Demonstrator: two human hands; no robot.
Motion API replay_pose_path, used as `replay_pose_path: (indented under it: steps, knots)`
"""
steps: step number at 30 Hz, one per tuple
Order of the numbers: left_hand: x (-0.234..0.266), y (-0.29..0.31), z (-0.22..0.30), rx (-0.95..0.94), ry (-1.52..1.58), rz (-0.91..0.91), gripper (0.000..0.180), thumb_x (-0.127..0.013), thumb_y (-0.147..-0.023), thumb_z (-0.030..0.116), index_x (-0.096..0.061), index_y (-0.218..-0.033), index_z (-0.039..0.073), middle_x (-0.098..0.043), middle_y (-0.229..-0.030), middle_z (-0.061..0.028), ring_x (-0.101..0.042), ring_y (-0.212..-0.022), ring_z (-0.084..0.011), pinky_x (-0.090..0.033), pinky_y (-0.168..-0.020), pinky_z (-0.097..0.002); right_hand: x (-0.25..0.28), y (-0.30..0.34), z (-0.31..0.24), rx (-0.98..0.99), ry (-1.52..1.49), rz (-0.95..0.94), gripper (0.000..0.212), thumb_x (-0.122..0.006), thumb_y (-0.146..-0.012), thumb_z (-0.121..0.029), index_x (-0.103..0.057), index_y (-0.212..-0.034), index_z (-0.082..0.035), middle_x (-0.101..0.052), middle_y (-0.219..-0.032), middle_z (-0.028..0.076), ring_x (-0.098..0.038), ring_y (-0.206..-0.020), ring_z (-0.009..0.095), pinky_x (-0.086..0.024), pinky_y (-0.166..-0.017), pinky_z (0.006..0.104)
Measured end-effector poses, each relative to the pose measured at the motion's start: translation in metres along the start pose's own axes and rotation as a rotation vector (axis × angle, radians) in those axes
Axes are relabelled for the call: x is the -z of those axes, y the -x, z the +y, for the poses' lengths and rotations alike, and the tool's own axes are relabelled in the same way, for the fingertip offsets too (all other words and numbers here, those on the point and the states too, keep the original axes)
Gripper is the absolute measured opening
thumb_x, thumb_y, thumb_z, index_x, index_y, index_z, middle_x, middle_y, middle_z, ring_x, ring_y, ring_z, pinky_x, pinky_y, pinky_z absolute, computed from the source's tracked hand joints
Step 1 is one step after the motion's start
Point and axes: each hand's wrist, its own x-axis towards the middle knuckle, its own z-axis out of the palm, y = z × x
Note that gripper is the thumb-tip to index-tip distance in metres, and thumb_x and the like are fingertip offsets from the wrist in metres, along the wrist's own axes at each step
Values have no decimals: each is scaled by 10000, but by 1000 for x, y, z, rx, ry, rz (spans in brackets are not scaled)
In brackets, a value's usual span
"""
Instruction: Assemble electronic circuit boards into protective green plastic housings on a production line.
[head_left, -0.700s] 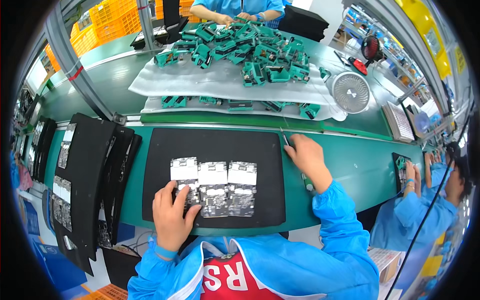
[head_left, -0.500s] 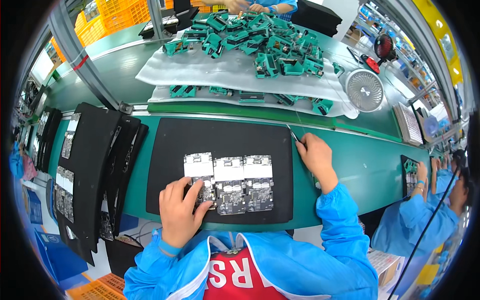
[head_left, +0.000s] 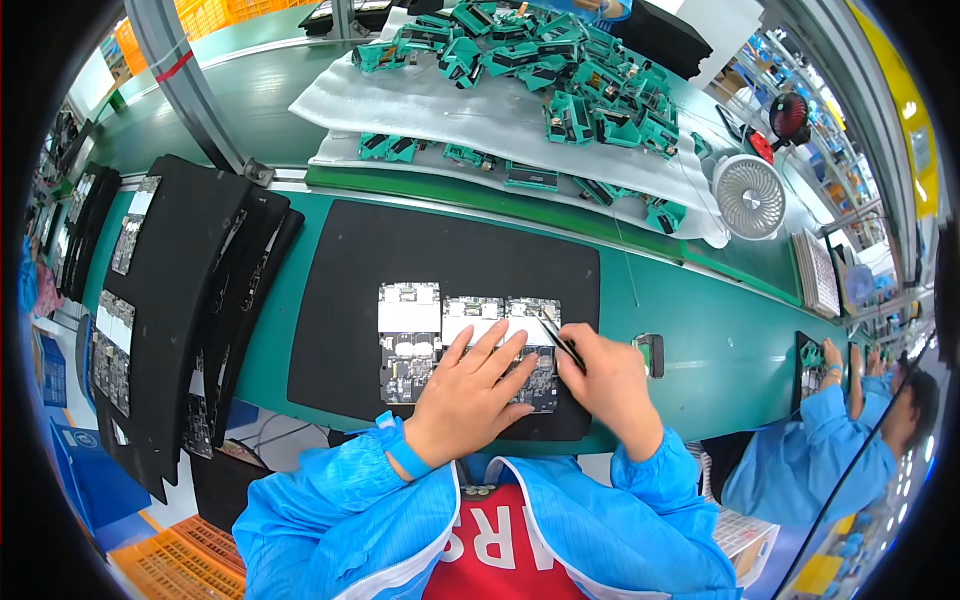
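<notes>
Three circuit boards with white patches lie side by side on a black mat (head_left: 350, 260). Fully visible is the left circuit board (head_left: 408, 340); my fingers partly cover the middle circuit board (head_left: 470, 305) and the right circuit board (head_left: 545, 375). My left hand (head_left: 468, 393) rests palm down with its fingers spread over the middle and right boards. Between the fingers of my right hand (head_left: 612, 372) is a slim dark pair of tweezers (head_left: 562, 342), its tip over the upper part of the right board.
Black sheets bearing boards (head_left: 180, 290) are stacked at the left. A small dark-framed green part (head_left: 650, 355) lies right of the mat. Beyond a green rail, white foam (head_left: 420, 110) carries many green housings (head_left: 560, 70), beside a fan (head_left: 748, 197). Co-workers (head_left: 810, 450) sit at the right.
My left hand has moved right from the left board onto the middle and right ones. My right hand has brought the tweezers from beside the mat's far right corner to the right board.
</notes>
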Motion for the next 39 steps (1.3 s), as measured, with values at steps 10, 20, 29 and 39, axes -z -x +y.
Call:
replay_pose_path:
  steps: [10,20,29,39]
  knots:
    - [-3,-1,-1,5,45,22,560,-783,-824,349,-645,-1319,127,-523,-1457,-120,-414,-1421,-337,-326,-1145,-556,-5,2,-24,-124,-13,-36,201,-660,-914,-158,-637,-1109,-113,-710,-834,113,-678,-665,327,-520,-579,430]
    - [-3,1,-3,-10,41,29,538,-757,-846,362,-646,-1310,114,-521,-1456,-133,-411,-1415,-354,-315,-1149,-555,-8,1,-35,3,277,41,266,-684,-867,-125,-664,-1132,-118,-669,-724,61,-660,-625,262,-511,-569,398]
    - [4,8,-8,-41,9,95,572,-753,-838,407,-634,-1322,126,-518,-1452,-161,-426,-1400,-380,-319,-1140,-577,7,-16,-45,-90,308,-11,135,-685,-883,-171,-644,-1004,-126,-657,-669,86,-657,-604,292,-479,-544,433]
    - [30,41,-32,107,-34,84,654,-788,-798,480,-641,-1336,138,-526,-1461,-162,-395,-1431,-385,-253,-1172,-603,-16,-25,-67,-15,35,31,134,-688,-894,-151,-638,-1016,-130,-659,-652,82,-655,-588,287,-484,-540,407]
